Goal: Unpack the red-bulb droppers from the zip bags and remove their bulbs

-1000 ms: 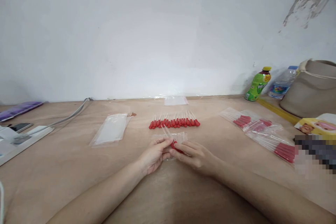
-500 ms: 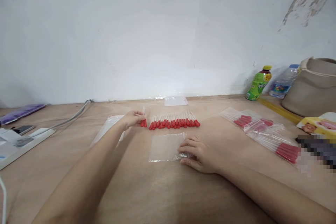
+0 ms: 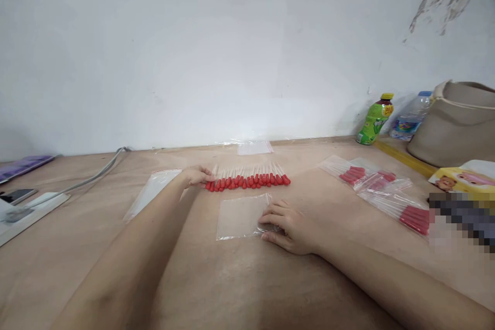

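Red-tipped sticks (image 3: 252, 181) lie in a row at the centre of the table (image 3: 209, 289), on the far side of a flat clear bag (image 3: 237, 216). Left hand (image 3: 195, 176): fingers partly bent, at the row's left end; whether it grips any stick cannot be told. Right hand (image 3: 290, 224): loosely curled over the bag's right end; any pinch is unclear.
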